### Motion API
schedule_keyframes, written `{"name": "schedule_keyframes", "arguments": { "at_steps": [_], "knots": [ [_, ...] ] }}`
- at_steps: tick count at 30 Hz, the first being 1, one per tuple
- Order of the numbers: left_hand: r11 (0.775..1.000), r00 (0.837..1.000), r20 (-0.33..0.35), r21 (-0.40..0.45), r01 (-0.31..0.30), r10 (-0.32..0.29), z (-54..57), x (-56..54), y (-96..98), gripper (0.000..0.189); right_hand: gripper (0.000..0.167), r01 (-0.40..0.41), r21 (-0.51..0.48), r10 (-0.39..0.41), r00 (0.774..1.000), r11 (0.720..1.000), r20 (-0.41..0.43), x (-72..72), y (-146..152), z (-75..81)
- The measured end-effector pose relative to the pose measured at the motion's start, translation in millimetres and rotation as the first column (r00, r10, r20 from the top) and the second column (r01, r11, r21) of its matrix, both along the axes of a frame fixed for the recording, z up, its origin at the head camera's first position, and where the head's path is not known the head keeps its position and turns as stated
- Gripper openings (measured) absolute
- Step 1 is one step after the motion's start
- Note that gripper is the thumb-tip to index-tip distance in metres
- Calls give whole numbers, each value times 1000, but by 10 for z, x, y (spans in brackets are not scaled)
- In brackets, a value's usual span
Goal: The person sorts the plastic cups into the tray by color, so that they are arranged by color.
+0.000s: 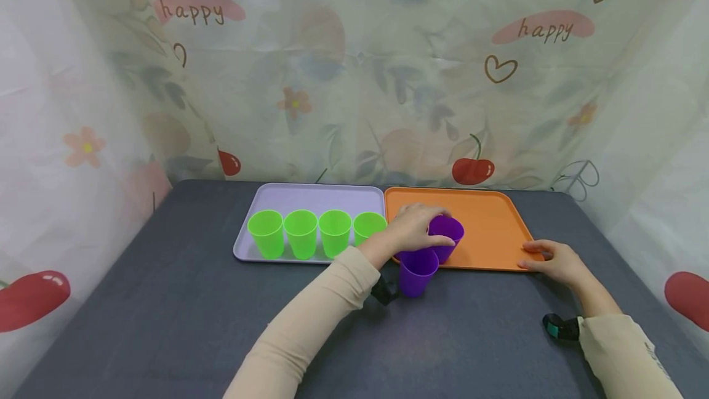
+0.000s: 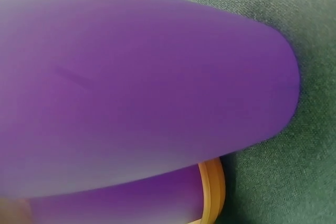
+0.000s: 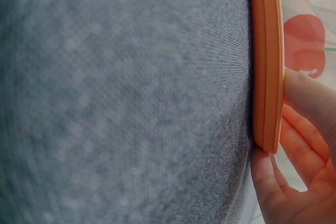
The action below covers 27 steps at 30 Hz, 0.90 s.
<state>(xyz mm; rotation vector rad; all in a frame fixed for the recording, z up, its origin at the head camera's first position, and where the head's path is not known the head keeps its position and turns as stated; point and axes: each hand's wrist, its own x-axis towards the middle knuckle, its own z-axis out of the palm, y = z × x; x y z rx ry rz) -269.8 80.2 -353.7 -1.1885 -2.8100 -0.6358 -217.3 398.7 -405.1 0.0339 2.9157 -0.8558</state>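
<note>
My left hand grips a purple cup over the left part of the orange tray, thumb on the near side and fingers round the far side. A second purple cup stands on the table just in front of it, below my palm, and fills most of the left wrist view. Part of another purple surface shows beside it there, by the tray's edge. At the tray's front right corner, my right hand holds the rim, with the thumb and a fingertip against it.
To the left, a lilac tray bears a row of several bright green cups and adjoins the orange tray. Both lie on a dark grey table. Behind the table hangs a patterned curtain.
</note>
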Motion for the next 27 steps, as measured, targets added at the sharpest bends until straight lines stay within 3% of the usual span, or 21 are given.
{"name": "schedule_keyframes", "arguments": {
  "at_steps": [10,17,27],
  "knots": [
    [990,999,-12,130,52,-51,114,89,-182,46,64,1,4,-1,1000,1000,1,-5,8,-5],
    [956,988,-25,247,157,-156,119,232,-366,39,65,4,8,-4,1000,1000,6,-3,17,-12],
    [960,984,21,224,170,-179,35,435,-527,41,64,-7,-4,7,1000,1000,-4,4,2,-5]
  ]
}}
